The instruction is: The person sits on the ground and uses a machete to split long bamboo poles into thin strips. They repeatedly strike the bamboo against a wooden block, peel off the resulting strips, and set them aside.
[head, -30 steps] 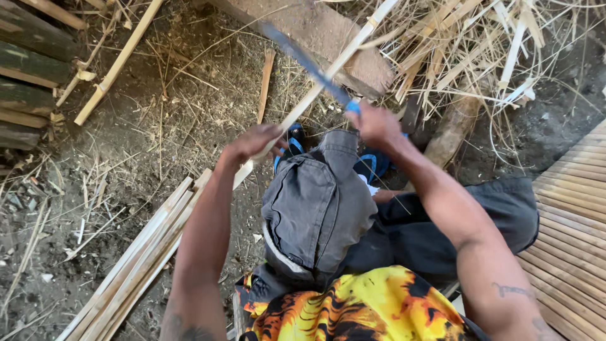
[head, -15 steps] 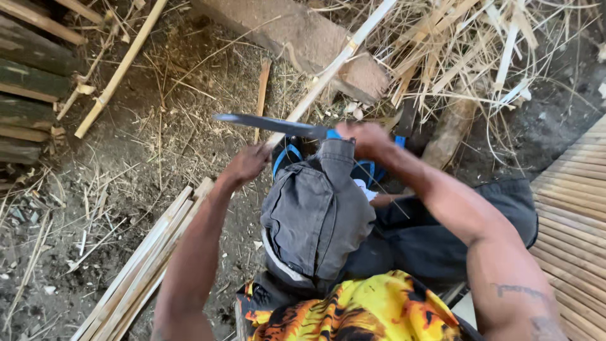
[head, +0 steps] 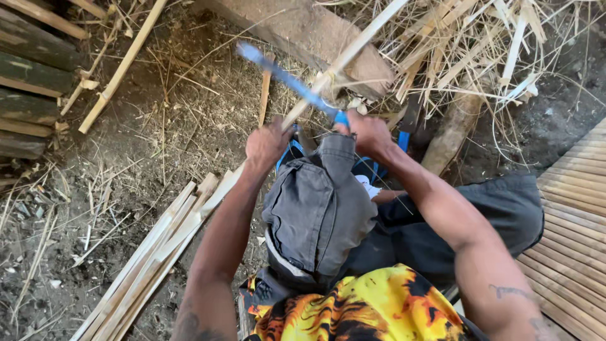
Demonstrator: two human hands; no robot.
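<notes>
Left hand [head: 268, 144] gripping bamboo strip [head: 353, 50], right hand [head: 369, 132] clenching knife [head: 287, 79] across it; finished strips [head: 151, 252] piled left, trimming seemingly unfinished.

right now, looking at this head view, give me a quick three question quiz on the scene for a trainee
1. True or false: the right hand grips a long knife with a blue handle and dark blade.
2. Which does the left hand hold? A) a flat grey stone slab B) a long pale split bamboo strip C) a dark green bamboo pole
3. Fill in: the bundle of pale split bamboo slats lies on the dirt ground beside the person's ____ arm.

Key: 1 true; 2 B; 3 left
</notes>
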